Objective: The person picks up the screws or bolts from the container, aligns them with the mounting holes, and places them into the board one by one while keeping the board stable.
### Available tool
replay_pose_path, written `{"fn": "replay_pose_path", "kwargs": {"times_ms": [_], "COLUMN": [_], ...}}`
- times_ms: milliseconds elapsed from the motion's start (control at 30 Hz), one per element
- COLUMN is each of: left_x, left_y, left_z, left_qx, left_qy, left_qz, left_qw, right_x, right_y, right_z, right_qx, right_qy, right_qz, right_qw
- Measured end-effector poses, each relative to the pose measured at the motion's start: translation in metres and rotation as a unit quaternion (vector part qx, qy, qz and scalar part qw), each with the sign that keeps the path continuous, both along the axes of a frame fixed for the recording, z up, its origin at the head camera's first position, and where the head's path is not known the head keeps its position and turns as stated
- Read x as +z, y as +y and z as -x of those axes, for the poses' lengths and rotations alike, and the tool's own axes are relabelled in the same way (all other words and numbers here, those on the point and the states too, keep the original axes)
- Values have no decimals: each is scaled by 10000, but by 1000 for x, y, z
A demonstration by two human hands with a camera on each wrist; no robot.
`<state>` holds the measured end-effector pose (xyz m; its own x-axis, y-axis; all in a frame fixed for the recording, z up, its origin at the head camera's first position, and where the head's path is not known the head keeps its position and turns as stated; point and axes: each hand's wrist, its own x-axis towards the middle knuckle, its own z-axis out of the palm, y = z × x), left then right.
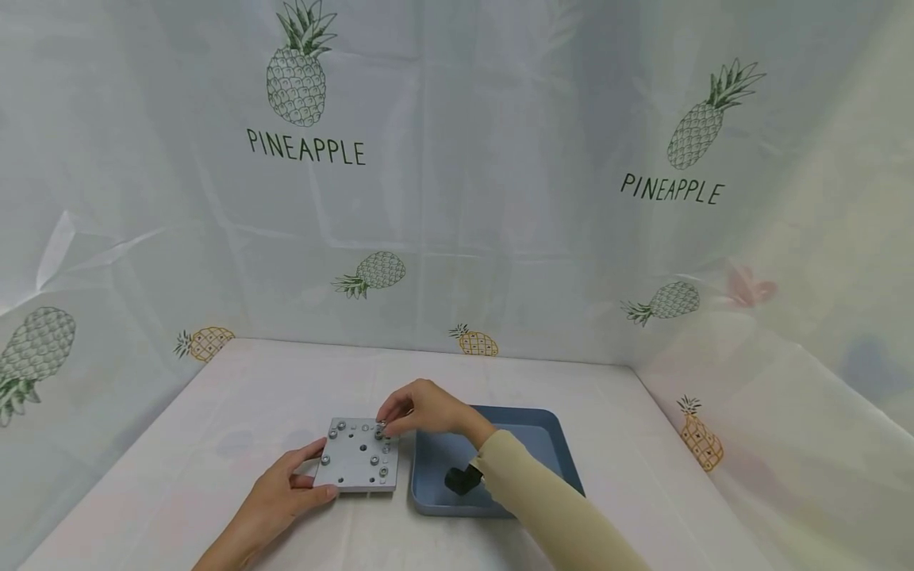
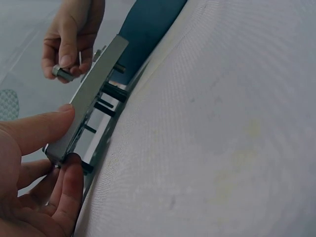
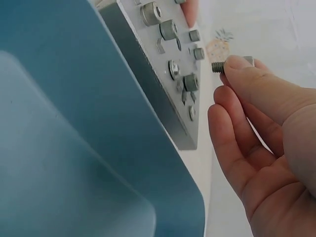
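A silver metal plate (image 1: pixel 350 460) lies on the table, with several socket-head bolts set in its top face. My left hand (image 1: pixel 274 485) grips it by the left and near side; in the left wrist view the thumb and fingers pinch its edge. Bolt shanks (image 2: pixel 104 108) stick out under the plate. Above the plate's far right corner is my right hand (image 1: pixel 432 408). Thumb and fingers pinch a loose bolt (image 3: pixel 217 67), its threaded end toward the plate and apart from it in the right wrist view. The fingers partly hide the bolt's head.
A blue tray (image 1: pixel 550 444) stands just right of the plate, and my right forearm crosses over it. Inside the tray lies a black object (image 1: pixel 459 480), partly hidden by the sleeve. A pineapple-print curtain (image 1: pixel 514 198) rises behind the white-covered table.
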<state>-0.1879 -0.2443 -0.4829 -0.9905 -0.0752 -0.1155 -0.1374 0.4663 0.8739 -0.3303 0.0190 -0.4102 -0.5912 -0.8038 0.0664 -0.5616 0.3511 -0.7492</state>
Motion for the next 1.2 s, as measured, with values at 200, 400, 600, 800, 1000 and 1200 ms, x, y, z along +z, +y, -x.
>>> {"fn": "replay_pose_path", "kwargs": {"times_ms": [200, 400, 600, 800, 1000, 1200], "left_x": [1, 1, 1, 0, 0, 1], "left_y": [0, 0, 0, -1, 0, 0], "left_z": [0, 0, 2, 0, -1, -2], "left_qx": [-15, -23, -27, -56, -69, -21], "left_qy": [-8, -2, -4, 39, 105, 68], "left_qz": [-64, -92, -30, -102, -127, -85], "left_qw": [10000, 10000, 10000, 9999, 9998, 9999], "right_x": [-1, -1, -3, -5, -9, -12], "right_y": [-9, -15, -20, -25, -28, -30], "right_z": [2, 1, 1, 0, 0, -2], "right_qx": [141, 153, 225, 292, 317, 281], "right_qy": [-66, -105, 17, 72, 76, 54], "right_qz": [-46, -91, -178, -245, -221, -184], "right_qw": [9999, 9998, 9996, 9992, 9992, 9994]}}
